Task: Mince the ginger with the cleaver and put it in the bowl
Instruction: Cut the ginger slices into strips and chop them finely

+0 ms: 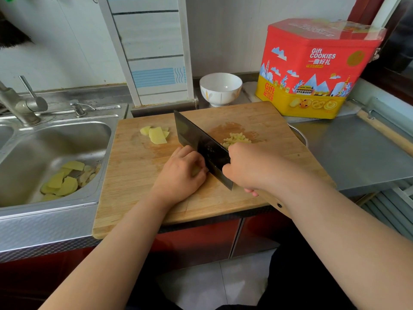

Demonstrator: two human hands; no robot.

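1. Two bare hands work at the middle of the frame over the wooden cutting board. The right hand is wrapped round the top of the cleaver, close to where blade meets handle, probably for control on short chops.
2. The left hand lies knuckles-up just left of the blade, its fingers curled over a small yellowish piece of ginger and pinning it to the board. The tucked fingertips seem meant to keep clear of the edge while feeding the piece toward it.
3. The cleaver runs diagonally from the upper centre of the board down toward the lower right, its edge down at the board beside the held piece.
4. Right of the blade, partly hidden behind the right hand, sits a small heap of minced ginger, seemingly pushed aside to keep the cutting spot free.
5. A few uncut ginger slices wait on the board's upper left, apart from the hands, so mincing looks only part done.
6. The white bowl stands just beyond the board's far edge at upper centre; no ginger shows inside, so the transfer is not yet made.
7. Yellow peelings lie in the steel sink at the left, and a red cookie tin stands at the upper right.
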